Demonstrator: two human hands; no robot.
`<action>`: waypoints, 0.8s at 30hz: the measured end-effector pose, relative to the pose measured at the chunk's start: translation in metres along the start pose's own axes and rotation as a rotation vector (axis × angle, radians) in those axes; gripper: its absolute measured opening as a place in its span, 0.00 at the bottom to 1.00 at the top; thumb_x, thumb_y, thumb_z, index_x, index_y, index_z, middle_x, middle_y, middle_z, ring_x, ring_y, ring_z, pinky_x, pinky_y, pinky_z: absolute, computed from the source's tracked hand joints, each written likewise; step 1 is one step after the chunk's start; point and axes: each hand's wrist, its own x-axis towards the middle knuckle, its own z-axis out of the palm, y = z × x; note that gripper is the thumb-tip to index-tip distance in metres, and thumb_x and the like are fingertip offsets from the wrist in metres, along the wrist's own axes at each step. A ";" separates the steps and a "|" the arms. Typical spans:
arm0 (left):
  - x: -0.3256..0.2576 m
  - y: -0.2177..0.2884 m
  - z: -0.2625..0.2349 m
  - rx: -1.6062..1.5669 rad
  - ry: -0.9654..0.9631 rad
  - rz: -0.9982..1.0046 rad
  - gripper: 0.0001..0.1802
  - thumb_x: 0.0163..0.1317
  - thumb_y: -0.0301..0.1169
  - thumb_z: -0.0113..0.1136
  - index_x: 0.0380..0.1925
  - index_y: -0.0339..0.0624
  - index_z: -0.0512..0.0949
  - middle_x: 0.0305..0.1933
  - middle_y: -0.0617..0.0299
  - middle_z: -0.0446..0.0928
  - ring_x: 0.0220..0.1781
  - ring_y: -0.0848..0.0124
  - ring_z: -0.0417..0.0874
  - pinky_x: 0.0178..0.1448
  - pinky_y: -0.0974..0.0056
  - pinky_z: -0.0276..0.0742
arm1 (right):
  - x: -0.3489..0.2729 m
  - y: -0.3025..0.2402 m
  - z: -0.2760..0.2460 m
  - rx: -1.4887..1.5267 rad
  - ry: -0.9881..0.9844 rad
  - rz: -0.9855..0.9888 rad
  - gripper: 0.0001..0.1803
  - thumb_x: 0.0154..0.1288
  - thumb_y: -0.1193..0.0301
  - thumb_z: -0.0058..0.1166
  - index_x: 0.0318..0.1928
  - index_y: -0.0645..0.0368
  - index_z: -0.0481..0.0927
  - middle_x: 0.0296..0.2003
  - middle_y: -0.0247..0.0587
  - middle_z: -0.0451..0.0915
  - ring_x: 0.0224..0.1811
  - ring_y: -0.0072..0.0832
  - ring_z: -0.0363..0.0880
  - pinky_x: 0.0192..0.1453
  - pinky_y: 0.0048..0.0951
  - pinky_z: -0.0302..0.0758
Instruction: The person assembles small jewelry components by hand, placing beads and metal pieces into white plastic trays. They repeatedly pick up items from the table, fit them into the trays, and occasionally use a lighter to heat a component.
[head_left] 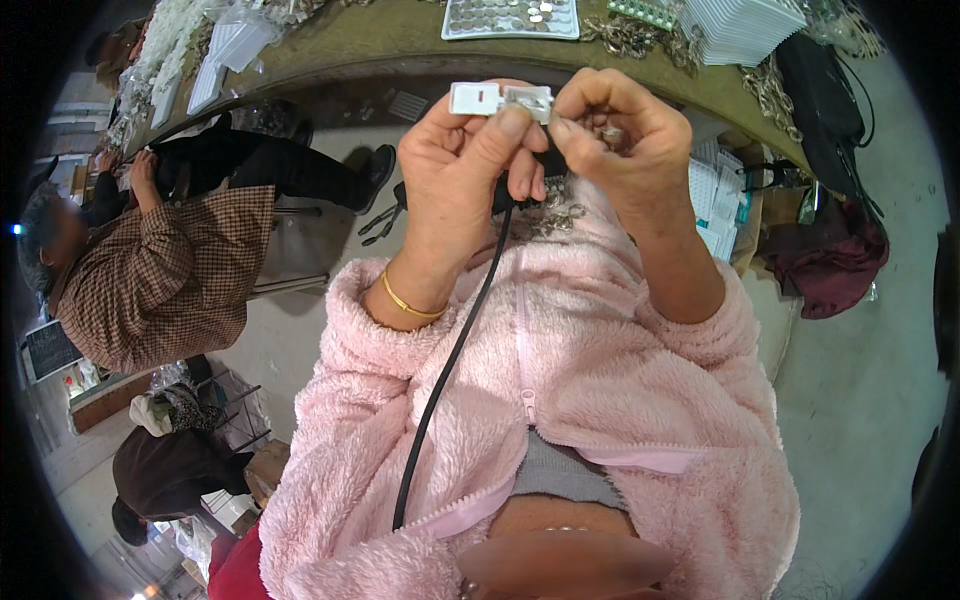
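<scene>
My left hand (pixel 450 150) grips a small white flat plastic piece (pixel 476 99) between thumb and fingers. The piece has a little reddish mark on its left half and a clear, shiny part at its right end under my thumb. Close against that right end, my right hand (pixel 640 140) is closed, its thumb and forefinger pinched together. Small silvery metal pieces (pixel 606 135) show among its curled fingers; what sits at the fingertips is too small to make out. More metal pieces (pixel 560 218) lie on my lap below the hands. A black cable (pixel 455 350) runs down my front.
Beyond my hands stretches a table (pixel 370 50) bearing a white tray (pixel 450 32) of round silver pieces, metal-piece heaps (pixel 630 38) and stacked white cards (pixel 740 30). A person in a checked jacket (pixel 170 280) sits at left. Boxes and a dark red cloth (pixel 835 260) are at right.
</scene>
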 end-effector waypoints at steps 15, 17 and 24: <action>0.002 0.018 -0.006 0.448 -0.130 0.011 0.10 0.67 0.21 0.60 0.47 0.30 0.79 0.31 0.60 0.81 0.22 0.82 0.75 0.26 0.75 0.72 | 0.003 -0.011 -0.022 0.243 -0.124 0.382 0.09 0.66 0.71 0.62 0.37 0.66 0.82 0.28 0.29 0.79 0.30 0.13 0.71 0.32 0.16 0.68; 0.001 0.020 -0.006 0.624 -0.146 0.039 0.09 0.65 0.20 0.61 0.46 0.32 0.80 0.31 0.61 0.81 0.23 0.80 0.76 0.27 0.74 0.72 | 0.000 -0.009 -0.021 0.106 -0.085 0.273 0.09 0.66 0.71 0.61 0.36 0.66 0.81 0.27 0.27 0.78 0.30 0.12 0.71 0.33 0.18 0.68; 0.006 0.013 -0.005 1.311 -0.288 0.624 0.13 0.60 0.19 0.66 0.46 0.35 0.80 0.32 0.61 0.83 0.24 0.80 0.76 0.28 0.73 0.73 | -0.002 -0.001 -0.015 -0.317 -0.092 0.019 0.04 0.67 0.75 0.60 0.37 0.64 0.80 0.29 0.24 0.76 0.31 0.11 0.66 0.34 0.16 0.66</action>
